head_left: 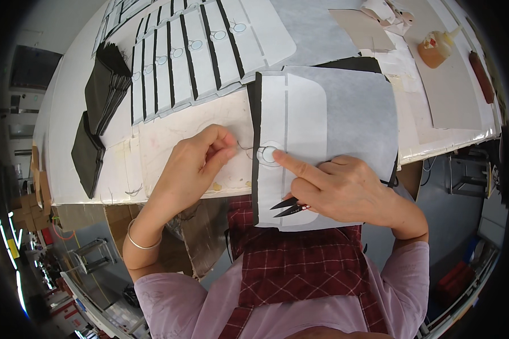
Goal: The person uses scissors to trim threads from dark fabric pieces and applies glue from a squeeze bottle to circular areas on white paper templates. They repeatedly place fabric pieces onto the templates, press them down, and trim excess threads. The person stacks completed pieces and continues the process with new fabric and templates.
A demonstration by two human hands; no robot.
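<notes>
Now white fabric panel (291, 130), black-edged, oval ring mid-left; right hand (345, 189) index presses ring, other fingers curl around black snips (287, 207); left hand (201, 161) pinches thread.

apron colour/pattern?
Dark red with a thin white check; the apron shows best in the head view.

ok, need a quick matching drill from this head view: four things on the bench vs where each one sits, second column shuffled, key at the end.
Things:
1. thread snips
2. glue bottle
3. stack of black pieces
4. white piece with a round ring

Places:
A. far right of the table
B. under the right hand's pointing fingertip
C. left part of the table
D. tucked in the right hand

Pairs: 1-D, 2-A, 3-C, 4-B
</notes>
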